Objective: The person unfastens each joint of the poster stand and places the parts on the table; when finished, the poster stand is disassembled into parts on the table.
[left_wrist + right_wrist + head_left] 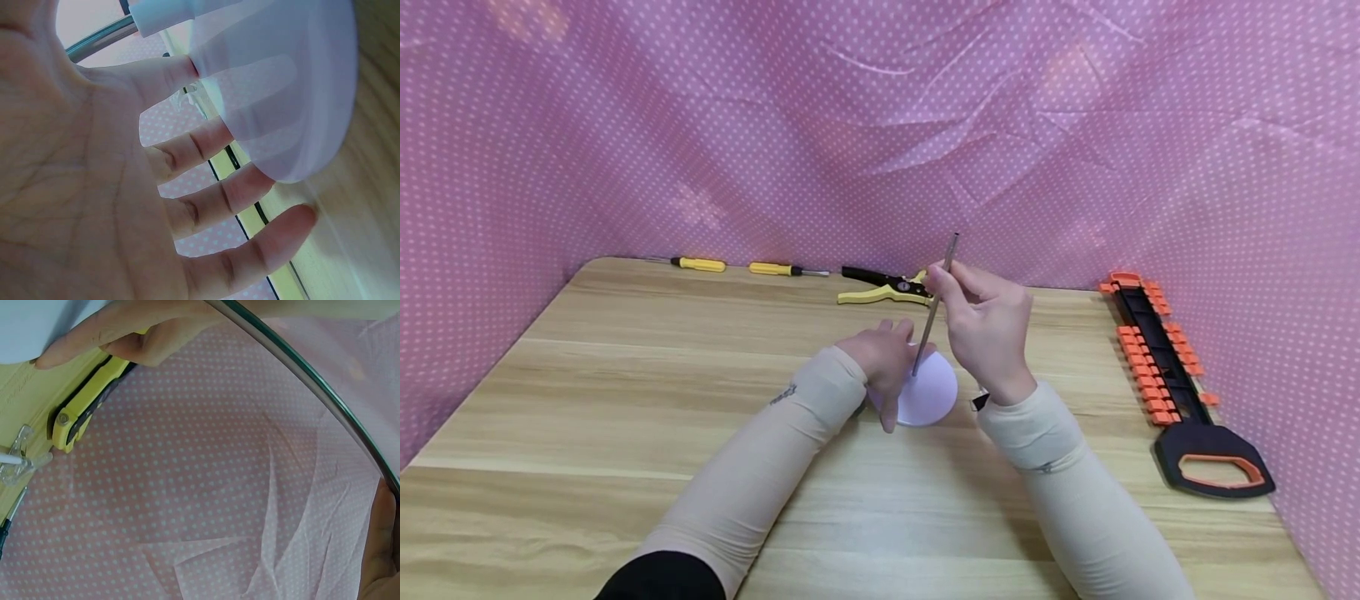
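Observation:
A round, pale plastic base (931,397) sits on the table in the head view, and it looks see-through in the left wrist view. My left hand (882,358) spreads over its left side, with fairly straight fingers touching the rim. A slim metal rod (927,335) rises at a slant from the middle of the base. Near the rod's upper end, my right hand (992,325) pinches it between thumb and fingers. The right wrist view shows the shiny rod (312,386) running up to the right thumb (380,550). In the left wrist view, a pale socket (161,15) surrounds the rod's lower end.
Yellow-and-black wire strippers (883,290) lie behind the hands. Two yellow-handled screwdrivers (702,265) lie along the back edge at left. At right is a black rack (1213,454) with orange clips. Pink dotted cloth (880,125) surrounds the table.

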Demonstrator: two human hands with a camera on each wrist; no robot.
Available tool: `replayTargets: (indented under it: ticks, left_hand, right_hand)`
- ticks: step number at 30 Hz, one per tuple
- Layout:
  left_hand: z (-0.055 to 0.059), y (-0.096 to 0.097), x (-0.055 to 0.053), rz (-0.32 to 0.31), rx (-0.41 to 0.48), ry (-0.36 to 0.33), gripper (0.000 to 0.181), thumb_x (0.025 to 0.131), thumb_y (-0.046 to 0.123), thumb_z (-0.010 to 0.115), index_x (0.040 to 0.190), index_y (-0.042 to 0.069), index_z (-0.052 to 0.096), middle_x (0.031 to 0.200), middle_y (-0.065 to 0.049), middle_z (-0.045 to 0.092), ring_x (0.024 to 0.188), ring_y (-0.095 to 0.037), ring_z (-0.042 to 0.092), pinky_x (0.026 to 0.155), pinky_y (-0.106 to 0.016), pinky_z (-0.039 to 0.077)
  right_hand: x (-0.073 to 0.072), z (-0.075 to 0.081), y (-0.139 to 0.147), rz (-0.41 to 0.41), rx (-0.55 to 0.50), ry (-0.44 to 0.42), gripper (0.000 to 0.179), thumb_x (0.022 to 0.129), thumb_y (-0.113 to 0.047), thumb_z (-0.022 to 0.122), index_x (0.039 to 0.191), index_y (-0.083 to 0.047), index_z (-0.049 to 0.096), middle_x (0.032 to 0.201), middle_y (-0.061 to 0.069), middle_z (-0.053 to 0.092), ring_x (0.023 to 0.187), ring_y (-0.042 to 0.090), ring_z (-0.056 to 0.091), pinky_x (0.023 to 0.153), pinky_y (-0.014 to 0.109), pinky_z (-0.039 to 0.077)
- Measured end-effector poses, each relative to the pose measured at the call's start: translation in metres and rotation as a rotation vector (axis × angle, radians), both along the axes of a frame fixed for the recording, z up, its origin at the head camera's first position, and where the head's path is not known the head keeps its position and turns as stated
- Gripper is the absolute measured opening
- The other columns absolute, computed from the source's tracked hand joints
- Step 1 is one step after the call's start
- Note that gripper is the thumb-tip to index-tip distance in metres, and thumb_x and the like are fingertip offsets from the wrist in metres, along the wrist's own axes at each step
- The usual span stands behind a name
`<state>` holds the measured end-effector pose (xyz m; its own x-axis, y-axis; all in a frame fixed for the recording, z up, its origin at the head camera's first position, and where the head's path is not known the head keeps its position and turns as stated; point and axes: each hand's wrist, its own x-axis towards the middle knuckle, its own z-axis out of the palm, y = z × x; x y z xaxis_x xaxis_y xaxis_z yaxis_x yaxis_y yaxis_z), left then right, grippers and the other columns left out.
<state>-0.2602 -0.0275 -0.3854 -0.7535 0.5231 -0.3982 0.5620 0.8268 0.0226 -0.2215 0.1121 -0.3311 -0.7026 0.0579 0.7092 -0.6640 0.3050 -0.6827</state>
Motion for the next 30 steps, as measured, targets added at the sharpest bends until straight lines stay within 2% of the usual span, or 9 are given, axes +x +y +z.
replayTargets:
  ticks: [4,9,12,14,16,21,25,30]
  left_hand:
    - [0.0,0.0,0.0,0.006,0.007,-0.003,0.139,0.052,0.049,0.106,0.168,0.034,0.031,0.142,-0.007,0.042,0.128,-0.027,0.043,0.097,-0.035,0.057]
    - [0.0,0.001,-0.001,0.007,0.009,-0.008,0.142,0.051,0.049,0.106,0.169,0.035,0.028,0.143,-0.008,0.041,0.129,-0.028,0.043,0.099,-0.037,0.057]
    - [0.0,0.001,0.0,0.006,0.007,-0.007,0.142,0.051,0.049,0.107,0.169,0.035,0.029,0.144,-0.008,0.041,0.129,-0.028,0.043,0.1,-0.038,0.057]
    - [0.0,0.001,-0.001,0.009,0.005,-0.005,0.141,0.051,0.049,0.106,0.169,0.035,0.029,0.147,-0.008,0.041,0.131,-0.029,0.043,0.101,-0.039,0.057]
    - [0.0,0.001,-0.001,0.014,0.006,-0.004,0.141,0.051,0.049,0.107,0.169,0.036,0.029,0.15,-0.008,0.04,0.132,-0.029,0.043,0.101,-0.041,0.058]
    - [0.0,0.001,-0.001,0.039,0.017,-0.011,0.142,0.051,0.047,0.107,0.168,0.039,0.028,0.156,-0.009,0.038,0.135,-0.03,0.043,0.103,-0.044,0.057]
    - [0.001,0.001,0.0,0.053,0.011,-0.015,0.142,0.051,0.046,0.107,0.168,0.04,0.027,0.157,-0.009,0.037,0.135,-0.029,0.043,0.102,-0.043,0.058]
    - [0.0,0.002,0.0,0.044,0.001,-0.017,0.141,0.052,0.046,0.107,0.169,0.038,0.027,0.156,-0.009,0.037,0.134,-0.028,0.043,0.101,-0.041,0.058]
  right_hand:
    - [0.001,0.003,0.003,0.036,0.049,-0.037,0.014,0.1,-0.005,0.072,0.101,0.005,0.082,0.09,0.017,0.081,0.083,0.024,0.08,0.081,0.023,0.064]
    - [-0.001,0.01,0.009,0.1,0.137,-0.145,0.016,0.103,-0.008,0.069,0.103,0.001,0.082,0.096,0.013,0.082,0.09,0.026,0.079,0.08,0.02,0.061]
    - [-0.001,0.011,0.01,0.065,0.148,-0.185,0.018,0.103,-0.015,0.071,0.106,-0.002,0.082,0.098,0.01,0.082,0.087,0.028,0.079,0.07,0.017,0.058]
    - [0.0,0.01,0.008,0.005,0.131,-0.165,0.02,0.1,-0.02,0.075,0.107,-0.003,0.082,0.098,0.009,0.082,0.084,0.027,0.078,0.067,0.016,0.058]
    - [0.003,0.009,0.004,-0.077,0.119,-0.109,0.024,0.096,-0.024,0.08,0.106,-0.003,0.082,0.096,0.009,0.082,0.079,0.024,0.078,0.063,0.015,0.058]
    - [0.008,0.006,-0.003,-0.235,0.118,0.043,0.022,0.09,-0.019,0.086,0.092,0.001,0.077,0.083,0.012,0.08,0.069,0.022,0.075,0.062,0.013,0.056]
    - [0.007,0.005,-0.003,-0.26,0.118,0.08,0.019,0.091,-0.013,0.084,0.085,0.003,0.076,0.08,0.014,0.079,0.065,0.025,0.075,0.063,0.011,0.054]
    - [0.005,0.003,-0.001,-0.232,0.098,0.099,0.019,0.09,-0.01,0.084,0.081,0.004,0.075,0.078,0.016,0.078,0.062,0.027,0.074,0.062,0.008,0.052]
